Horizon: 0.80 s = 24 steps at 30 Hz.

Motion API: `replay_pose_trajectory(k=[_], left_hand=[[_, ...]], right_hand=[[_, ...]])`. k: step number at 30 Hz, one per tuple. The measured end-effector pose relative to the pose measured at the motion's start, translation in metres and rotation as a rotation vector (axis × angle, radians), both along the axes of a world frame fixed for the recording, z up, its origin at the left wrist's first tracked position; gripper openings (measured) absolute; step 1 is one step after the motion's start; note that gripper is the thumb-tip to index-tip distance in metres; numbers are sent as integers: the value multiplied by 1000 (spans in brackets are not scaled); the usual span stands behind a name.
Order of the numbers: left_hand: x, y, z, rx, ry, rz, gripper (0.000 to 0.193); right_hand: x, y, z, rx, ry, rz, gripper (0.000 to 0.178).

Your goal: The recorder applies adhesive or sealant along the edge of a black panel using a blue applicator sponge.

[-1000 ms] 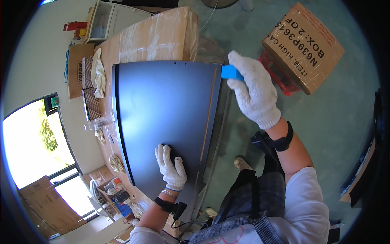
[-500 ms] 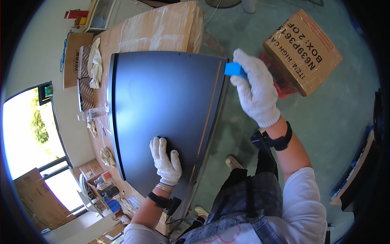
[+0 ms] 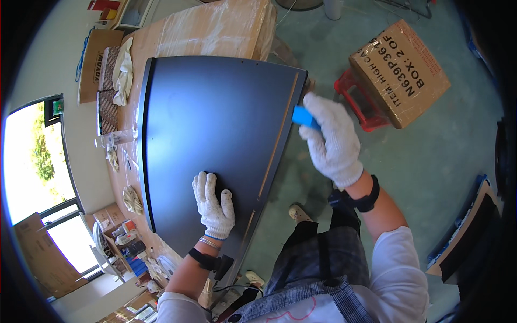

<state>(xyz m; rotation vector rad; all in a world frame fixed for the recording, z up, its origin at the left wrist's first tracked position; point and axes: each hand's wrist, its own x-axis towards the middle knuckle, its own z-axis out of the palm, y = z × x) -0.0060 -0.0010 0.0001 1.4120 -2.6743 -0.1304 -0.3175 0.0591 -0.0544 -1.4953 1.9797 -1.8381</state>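
Pinched in white knit-gloved R hand (image 3: 335, 141): blue rectangular block (image 3: 305, 117), by dark blue-grey flat panel (image 3: 215, 118); white-gloved L hand (image 3: 214, 209) loosely spread atop, prob. steadying it.

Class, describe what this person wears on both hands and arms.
White knitted gloves cover the left hand and right hand. Behind them are black straps with dark boxes, plus a silvery bracelet on the left. The sleeves are white and short.

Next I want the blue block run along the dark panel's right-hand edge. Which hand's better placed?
Likely the right hand: it grips the blue block close beside that edge. The left hand holds nothing and lies palm-down farther in on the dark panel.
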Motion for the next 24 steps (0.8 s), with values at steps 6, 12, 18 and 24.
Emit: replay_pose_trajectory(k=[6,12,18,24], left_hand=[[-1,0,1,12,19,1,51],[-3,2,1,3,17,10,51],[-2,1,-1,-2,26,15,51],[-3,-2,3,-44,54,-34,47]], right_hand=[[-2,7,4,46,-96,-24,43],[-7,-6,3,1,22,-9,42],[55,42,6,98,36,264,49],[57,30,6,39,3,41,45]])
